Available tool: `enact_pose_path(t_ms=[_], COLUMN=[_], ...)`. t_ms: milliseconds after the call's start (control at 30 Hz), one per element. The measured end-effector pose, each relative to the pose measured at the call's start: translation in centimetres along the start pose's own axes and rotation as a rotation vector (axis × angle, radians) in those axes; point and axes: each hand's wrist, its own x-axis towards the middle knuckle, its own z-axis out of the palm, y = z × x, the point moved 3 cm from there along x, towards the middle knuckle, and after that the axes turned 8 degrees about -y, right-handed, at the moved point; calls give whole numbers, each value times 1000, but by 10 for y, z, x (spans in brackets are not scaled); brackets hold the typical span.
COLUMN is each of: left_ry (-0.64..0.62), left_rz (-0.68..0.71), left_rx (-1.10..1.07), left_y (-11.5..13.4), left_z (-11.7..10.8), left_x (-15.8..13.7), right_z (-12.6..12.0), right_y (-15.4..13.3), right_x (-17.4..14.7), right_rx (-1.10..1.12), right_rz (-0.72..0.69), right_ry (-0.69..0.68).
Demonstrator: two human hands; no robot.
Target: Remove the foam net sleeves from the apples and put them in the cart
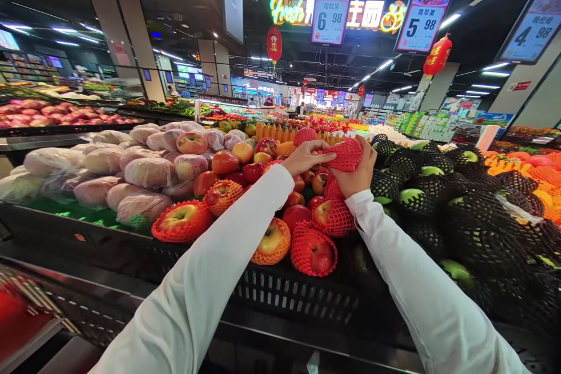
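Over a heap of red apples, both of my hands are around a red foam net sleeve (347, 155). My right hand (360, 172) wraps it from the right and below. From the left, the thumb and fingers of my left hand (305, 156) pinch its edge. Whether an apple is inside the sleeve cannot be made out. Just below lie loose apples and netted ones, among them an apple in a red net (314, 249) and an apple in an orange net (272, 241) at the front of the black crate (289, 298).
Plastic-wrapped apples (149, 172) fill the left of the display. Green fruit in black nets (421, 198) is piled on the right, with orange fruit (543, 172) beyond. Price signs (333, 9) and red lanterns (274, 45) hang overhead.
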Motion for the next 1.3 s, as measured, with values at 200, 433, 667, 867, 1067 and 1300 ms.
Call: enact_pose_path(t_ms=[200,433,667,867,1067,1300], left_ry=[72,254,58,-146,109,119], left_rz=[63,35,-200,-90,-134,-220], left_rx=[33,93,-237,-219,162,1027], left_y=[-4,-8,-10,2,-3,0], left_z=[-5,-15,-1,15,-2,-15], left_x=[3,7,0,-5,-1,-8], right_z=[6,5,-5,-2,10,13], right_y=[4,-3,-17,-17,-5,2], right_x=[1,4,3,2,1,1], right_rx=[32,113,56,22,-26,-135], right_rz=[-20,-74,-129,-208,-181,-65], right_ry=[-38,-70,60,-15,-200,-298])
